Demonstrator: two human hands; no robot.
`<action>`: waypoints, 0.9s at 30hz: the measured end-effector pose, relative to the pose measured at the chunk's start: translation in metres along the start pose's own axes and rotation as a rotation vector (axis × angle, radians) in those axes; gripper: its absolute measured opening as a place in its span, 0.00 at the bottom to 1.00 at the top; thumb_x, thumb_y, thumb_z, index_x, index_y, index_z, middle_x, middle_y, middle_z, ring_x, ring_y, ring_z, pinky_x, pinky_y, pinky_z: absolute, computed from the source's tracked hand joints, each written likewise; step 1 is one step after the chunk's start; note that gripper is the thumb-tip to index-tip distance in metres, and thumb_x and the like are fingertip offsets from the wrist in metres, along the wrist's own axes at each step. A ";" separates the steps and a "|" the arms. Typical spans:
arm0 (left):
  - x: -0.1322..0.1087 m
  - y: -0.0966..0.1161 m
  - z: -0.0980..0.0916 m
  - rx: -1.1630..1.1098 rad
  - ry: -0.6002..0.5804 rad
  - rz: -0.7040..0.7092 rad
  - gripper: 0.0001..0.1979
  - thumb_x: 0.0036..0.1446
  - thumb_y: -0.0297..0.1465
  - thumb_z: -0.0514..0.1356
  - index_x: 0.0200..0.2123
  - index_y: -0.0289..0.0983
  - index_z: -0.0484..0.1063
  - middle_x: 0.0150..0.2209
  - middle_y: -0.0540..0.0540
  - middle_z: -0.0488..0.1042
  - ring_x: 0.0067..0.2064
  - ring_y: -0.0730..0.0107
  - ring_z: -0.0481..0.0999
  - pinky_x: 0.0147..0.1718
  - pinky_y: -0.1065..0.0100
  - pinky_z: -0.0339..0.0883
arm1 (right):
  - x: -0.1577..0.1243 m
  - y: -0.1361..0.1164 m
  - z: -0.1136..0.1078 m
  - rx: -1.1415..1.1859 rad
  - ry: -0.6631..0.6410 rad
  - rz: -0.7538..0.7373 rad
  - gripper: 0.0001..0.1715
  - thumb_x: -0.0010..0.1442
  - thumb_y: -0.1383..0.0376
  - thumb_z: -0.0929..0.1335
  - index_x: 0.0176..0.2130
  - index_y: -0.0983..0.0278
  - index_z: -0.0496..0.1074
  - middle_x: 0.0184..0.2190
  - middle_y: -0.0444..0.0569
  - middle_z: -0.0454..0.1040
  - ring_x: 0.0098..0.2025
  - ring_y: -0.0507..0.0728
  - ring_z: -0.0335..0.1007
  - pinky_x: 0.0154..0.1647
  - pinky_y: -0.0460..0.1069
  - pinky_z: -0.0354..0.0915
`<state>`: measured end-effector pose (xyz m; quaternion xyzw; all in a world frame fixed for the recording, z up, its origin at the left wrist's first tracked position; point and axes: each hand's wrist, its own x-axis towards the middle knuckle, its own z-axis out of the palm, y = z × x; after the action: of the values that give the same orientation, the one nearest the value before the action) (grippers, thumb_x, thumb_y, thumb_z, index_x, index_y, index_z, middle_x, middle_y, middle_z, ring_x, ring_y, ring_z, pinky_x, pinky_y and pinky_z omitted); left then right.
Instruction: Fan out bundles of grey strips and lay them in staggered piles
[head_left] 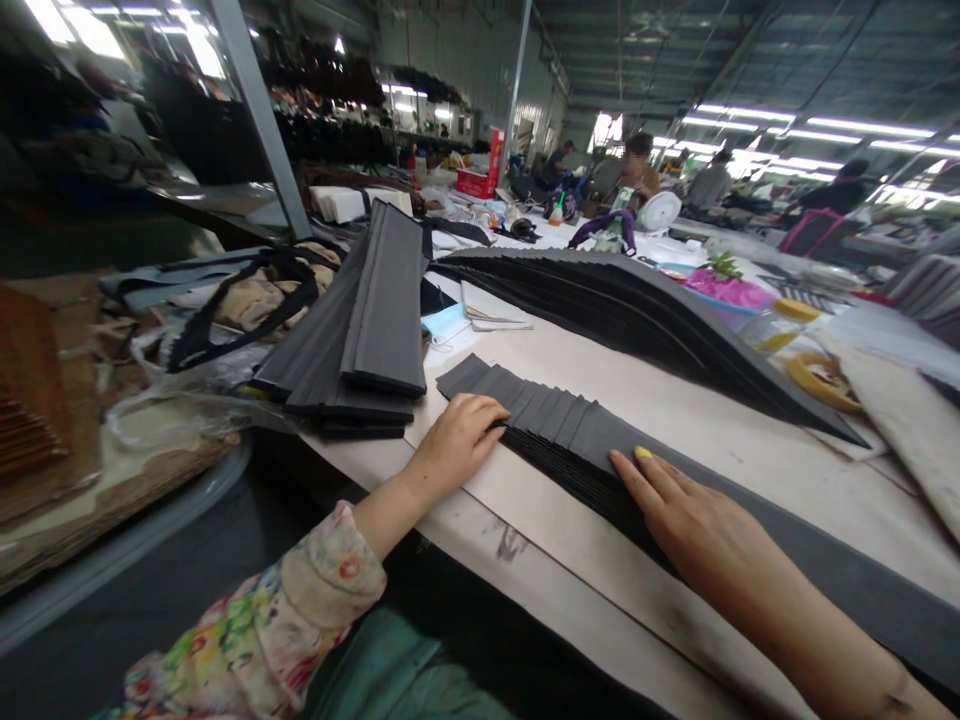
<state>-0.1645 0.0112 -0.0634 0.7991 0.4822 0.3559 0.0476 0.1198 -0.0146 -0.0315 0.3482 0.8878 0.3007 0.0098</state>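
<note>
A fanned row of dark grey strips (551, 415) lies on the white table (675, 390) in front of me. My left hand (459, 440) rests on the row's near left end, fingers curled down onto the strips. My right hand (701, 515) lies flat on the row further right, fingers stretched out and pressed on the strips. Neither hand lifts anything.
A stack of long grey strips (375, 320) sits at the table's left. A large fanned spread of black strips (637, 310) arcs across the far side. Yellow tape rolls (821, 375), a pink tray (724, 292) and papers lie to the right. Other people work at the back.
</note>
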 end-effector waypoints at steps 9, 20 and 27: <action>-0.001 0.000 0.001 0.012 0.021 -0.025 0.09 0.58 0.28 0.53 0.42 0.36 0.68 0.43 0.45 0.69 0.46 0.65 0.65 0.48 0.60 0.61 | 0.003 0.008 -0.006 0.140 0.056 -0.010 0.23 0.61 0.62 0.57 0.51 0.73 0.65 0.45 0.63 0.71 0.44 0.61 0.71 0.41 0.54 0.70; -0.002 -0.002 0.001 0.020 0.020 -0.021 0.09 0.57 0.28 0.53 0.41 0.35 0.69 0.43 0.45 0.70 0.47 0.66 0.66 0.48 0.61 0.61 | 0.003 0.018 -0.004 0.236 0.027 -0.008 0.22 0.61 0.61 0.58 0.51 0.70 0.65 0.46 0.59 0.71 0.42 0.58 0.72 0.40 0.52 0.71; -0.001 0.000 0.000 -0.002 0.033 -0.029 0.08 0.56 0.27 0.53 0.39 0.37 0.69 0.42 0.45 0.70 0.46 0.65 0.66 0.47 0.59 0.62 | 0.006 0.016 -0.007 0.226 0.050 -0.012 0.21 0.59 0.66 0.57 0.49 0.72 0.66 0.44 0.59 0.73 0.41 0.59 0.72 0.39 0.52 0.71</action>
<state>-0.1646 0.0104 -0.0637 0.7859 0.4942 0.3687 0.0459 0.1233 -0.0055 -0.0156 0.3344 0.9180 0.2074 -0.0498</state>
